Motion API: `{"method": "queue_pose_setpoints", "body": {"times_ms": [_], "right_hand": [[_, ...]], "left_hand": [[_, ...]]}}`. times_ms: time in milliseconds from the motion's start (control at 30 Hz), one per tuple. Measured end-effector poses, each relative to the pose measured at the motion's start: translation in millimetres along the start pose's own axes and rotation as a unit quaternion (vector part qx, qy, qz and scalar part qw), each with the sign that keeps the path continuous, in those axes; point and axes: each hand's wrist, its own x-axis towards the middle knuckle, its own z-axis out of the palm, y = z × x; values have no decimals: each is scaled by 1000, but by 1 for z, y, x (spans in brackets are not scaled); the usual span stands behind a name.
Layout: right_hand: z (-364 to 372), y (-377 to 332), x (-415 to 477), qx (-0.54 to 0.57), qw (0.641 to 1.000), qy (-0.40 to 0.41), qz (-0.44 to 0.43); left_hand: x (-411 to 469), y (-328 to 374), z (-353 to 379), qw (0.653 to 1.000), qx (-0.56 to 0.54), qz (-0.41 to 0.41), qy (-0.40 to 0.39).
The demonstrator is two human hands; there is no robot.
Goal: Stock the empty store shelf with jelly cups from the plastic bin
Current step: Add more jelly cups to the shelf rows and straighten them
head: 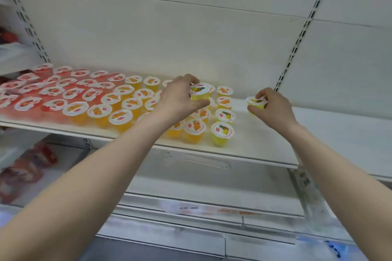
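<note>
Two grips grasping — left hand point(180, 99) round jelly cup point(199, 93), right hand point(273, 108) pinching second cup point(256, 103)

A shop: a white metal display shelf point(328, 133), a black-slotted upright point(296, 44) at two o'clock, ranked foil-lidded plastic jelly cups point(118, 117) at nine.

Red, orange and yellow jelly cups point(219, 141) with white fruit-printed lids point(99, 110), white shelf point(318, 133)
</note>
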Motion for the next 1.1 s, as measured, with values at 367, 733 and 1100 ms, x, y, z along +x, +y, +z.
{"method": "queue_pose_setpoints", "body": {"times_ms": [367,733,1100], "right_hand": [[40,24,61,36,997,-62,-14],[39,39,79,26,993,-91,-73],[3,79,73,-86,981,-57,-168]], "left_hand": [[45,16,37,999,16,-29,13],[68,42,67,999,21,34,-1],[85,69,139,970,208,99,-81]]}}
